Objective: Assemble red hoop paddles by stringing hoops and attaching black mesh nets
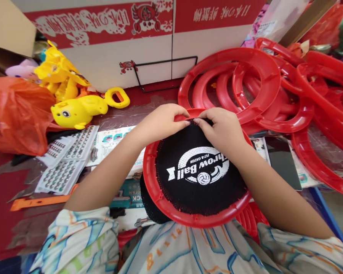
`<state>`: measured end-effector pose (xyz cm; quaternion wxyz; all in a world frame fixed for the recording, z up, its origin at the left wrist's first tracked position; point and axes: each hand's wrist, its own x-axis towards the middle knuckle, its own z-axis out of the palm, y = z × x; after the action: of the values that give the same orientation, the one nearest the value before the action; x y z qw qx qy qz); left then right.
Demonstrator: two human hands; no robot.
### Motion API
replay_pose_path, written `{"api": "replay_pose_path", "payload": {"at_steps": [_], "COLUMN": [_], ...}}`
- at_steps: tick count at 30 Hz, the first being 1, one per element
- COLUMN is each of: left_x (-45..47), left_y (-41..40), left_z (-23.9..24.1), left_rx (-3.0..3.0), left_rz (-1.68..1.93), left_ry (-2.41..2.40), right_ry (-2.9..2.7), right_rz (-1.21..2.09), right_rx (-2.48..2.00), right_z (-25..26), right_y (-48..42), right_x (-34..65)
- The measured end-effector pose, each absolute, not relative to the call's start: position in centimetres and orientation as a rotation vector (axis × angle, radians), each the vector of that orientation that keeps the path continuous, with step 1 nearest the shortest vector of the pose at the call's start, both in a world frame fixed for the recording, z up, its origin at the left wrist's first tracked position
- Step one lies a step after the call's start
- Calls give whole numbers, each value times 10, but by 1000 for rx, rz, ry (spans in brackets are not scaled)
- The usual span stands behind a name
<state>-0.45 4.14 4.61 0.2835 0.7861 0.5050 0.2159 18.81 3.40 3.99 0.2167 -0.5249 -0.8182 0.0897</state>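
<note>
A red plastic ring (160,194) rests against my chest, tilted toward me. A black mesh net (200,190) with a white "Throw Ball" logo is stretched across it. My left hand (162,123) pinches the net's edge at the ring's far rim, fingers closed. My right hand (221,127) grips the same edge just beside it, fingertips pressed onto the mesh. The two hands almost touch at the top of the ring.
A heap of bare red rings (263,87) lies at the right. Yellow toy animals (77,108) and an orange plastic bag (17,114) sit at the left. Button-cell blister cards (65,160) lie on the table. A red-and-white carton (148,42) stands behind.
</note>
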Motion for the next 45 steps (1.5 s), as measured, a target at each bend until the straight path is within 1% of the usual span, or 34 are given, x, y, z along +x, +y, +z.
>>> {"api": "replay_pose_path", "payload": {"at_steps": [4, 9, 23, 30, 37, 42, 45], "left_x": [3, 8, 9, 6, 7, -3, -10], "left_y": [40, 34, 32, 30, 31, 32, 34], "left_z": [39, 35, 25, 28, 22, 28, 34], "left_rx": [1945, 1946, 1927, 1890, 1909, 2025, 2102], "left_rz": [719, 799, 834, 842, 817, 658, 577], "left_ry": [1420, 1494, 1637, 1571, 1683, 1624, 1533], "right_ry": [-2242, -2179, -2179, -2221, -2303, -2413, -2443], "right_rz": [199, 115, -32, -31, 1, 249, 215], "right_rx": [-1450, -1486, -1564, -1579, -1642, -1609, -1576], "right_z": [37, 32, 22, 23, 34, 45, 43], "right_y": [36, 35, 35, 32, 31, 32, 32], "right_x": [189, 188, 177, 180, 187, 201, 203]}}
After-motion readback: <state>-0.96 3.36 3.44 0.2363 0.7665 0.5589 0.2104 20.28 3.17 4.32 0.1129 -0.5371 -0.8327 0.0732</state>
